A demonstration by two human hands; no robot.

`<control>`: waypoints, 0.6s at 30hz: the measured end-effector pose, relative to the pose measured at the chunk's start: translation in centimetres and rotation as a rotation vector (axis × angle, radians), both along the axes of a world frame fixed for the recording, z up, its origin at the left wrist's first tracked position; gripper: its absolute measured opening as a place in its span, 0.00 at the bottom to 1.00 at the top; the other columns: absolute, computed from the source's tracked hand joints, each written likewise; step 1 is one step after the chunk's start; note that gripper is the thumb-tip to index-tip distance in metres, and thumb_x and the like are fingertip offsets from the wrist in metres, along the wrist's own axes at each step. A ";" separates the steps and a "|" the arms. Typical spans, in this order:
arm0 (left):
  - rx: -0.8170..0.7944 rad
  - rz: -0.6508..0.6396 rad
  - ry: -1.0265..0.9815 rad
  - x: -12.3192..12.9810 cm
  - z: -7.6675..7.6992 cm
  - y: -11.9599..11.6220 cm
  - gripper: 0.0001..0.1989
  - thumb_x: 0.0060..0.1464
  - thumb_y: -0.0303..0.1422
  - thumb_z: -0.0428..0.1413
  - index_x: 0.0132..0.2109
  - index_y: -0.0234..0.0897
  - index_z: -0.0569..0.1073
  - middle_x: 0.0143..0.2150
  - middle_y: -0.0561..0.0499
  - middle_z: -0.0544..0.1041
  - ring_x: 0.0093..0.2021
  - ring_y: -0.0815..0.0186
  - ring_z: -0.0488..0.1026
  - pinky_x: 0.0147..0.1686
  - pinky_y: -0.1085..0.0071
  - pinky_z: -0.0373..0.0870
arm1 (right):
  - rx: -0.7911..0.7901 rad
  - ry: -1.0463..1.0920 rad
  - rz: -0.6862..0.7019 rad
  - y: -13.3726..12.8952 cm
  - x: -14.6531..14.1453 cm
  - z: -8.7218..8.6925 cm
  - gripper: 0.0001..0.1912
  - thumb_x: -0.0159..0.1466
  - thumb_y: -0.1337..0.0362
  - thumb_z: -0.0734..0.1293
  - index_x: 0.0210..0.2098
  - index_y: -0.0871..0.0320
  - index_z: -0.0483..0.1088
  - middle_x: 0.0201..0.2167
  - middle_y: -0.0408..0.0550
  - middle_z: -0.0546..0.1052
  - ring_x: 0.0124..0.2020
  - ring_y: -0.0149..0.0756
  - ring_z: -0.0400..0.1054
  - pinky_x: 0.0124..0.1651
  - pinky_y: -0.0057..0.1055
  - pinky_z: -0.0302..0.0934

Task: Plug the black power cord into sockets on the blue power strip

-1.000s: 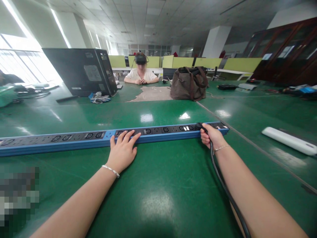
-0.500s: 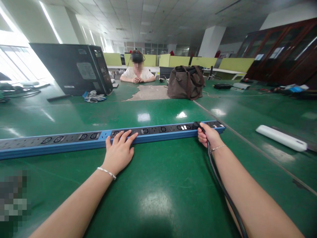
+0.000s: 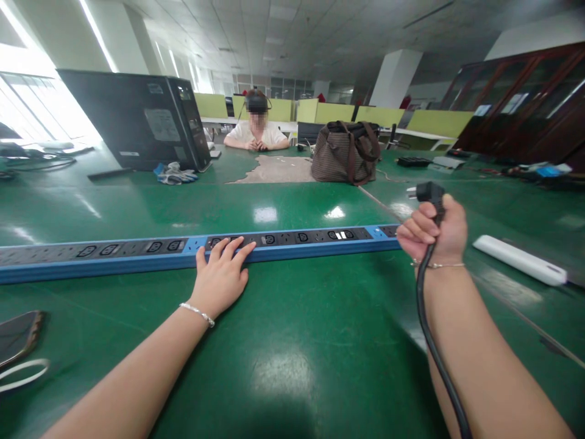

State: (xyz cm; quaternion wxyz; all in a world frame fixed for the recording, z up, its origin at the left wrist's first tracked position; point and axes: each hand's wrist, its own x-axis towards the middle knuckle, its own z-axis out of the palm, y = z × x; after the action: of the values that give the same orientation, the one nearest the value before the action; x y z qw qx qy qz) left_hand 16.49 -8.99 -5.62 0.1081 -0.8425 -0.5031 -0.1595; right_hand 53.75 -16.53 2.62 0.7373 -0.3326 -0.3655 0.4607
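Note:
A long blue power strip (image 3: 301, 247) with black sockets lies across the green table. My left hand (image 3: 221, 274) rests on it with spread fingers, pressing near its middle and holding nothing. Above the strip's right end, my right hand (image 3: 432, 228) is closed round a black plug (image 3: 428, 192). The plug's metal prongs point left and are free of any socket. A thick black cable (image 3: 427, 323) runs from the plug down along my right forearm.
A black computer case (image 3: 137, 122) stands at the back left, with gloves (image 3: 175, 174) beside it. Behind the table sits a person (image 3: 256, 131). A brown bag (image 3: 340, 152) stands at the back; a white bar-shaped device (image 3: 518, 259) lies right, a phone (image 3: 18, 335) at left.
My right hand has lifted the black plug off the strip and moved up and to the right. A blue socket shows where the hand was. My left hand has stayed in place.

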 end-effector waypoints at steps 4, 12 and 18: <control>-0.002 0.010 -0.003 0.0 0.0 0.0 0.26 0.55 0.34 0.46 0.61 0.51 0.60 0.64 0.52 0.61 0.63 0.54 0.55 0.59 0.43 0.44 | -0.281 0.053 0.054 0.1 2.0 -1.7 0.19 0.63 0.56 0.58 0.19 0.55 0.57 0.06 0.34 0.52 0.07 0.22 0.40 0.11 0.21 0.42; -0.002 0.002 -0.008 0.0 -0.1 0.1 0.26 0.55 0.34 0.47 0.61 0.51 0.60 0.64 0.51 0.62 0.62 0.54 0.56 0.59 0.42 0.44 | -0.617 0.066 0.011 1.0 2.0 -3.3 0.21 0.67 0.59 0.49 0.19 0.56 0.55 0.04 0.35 0.51 0.05 0.22 0.41 0.09 0.19 0.38; -0.009 0.003 0.003 0.0 0.0 0.1 0.26 0.55 0.34 0.47 0.61 0.50 0.60 0.64 0.51 0.61 0.63 0.54 0.55 0.59 0.42 0.44 | -0.679 0.031 0.000 1.6 2.0 -3.4 0.21 0.67 0.59 0.50 0.19 0.56 0.55 0.04 0.34 0.50 0.05 0.21 0.41 0.09 0.19 0.37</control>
State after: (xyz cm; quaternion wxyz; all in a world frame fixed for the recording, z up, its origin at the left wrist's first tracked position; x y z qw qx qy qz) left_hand 16.47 -8.90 -5.65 0.1052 -0.8424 -0.5050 -0.1558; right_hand 55.76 -14.95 -0.76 0.5900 -0.5518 -0.1799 0.5612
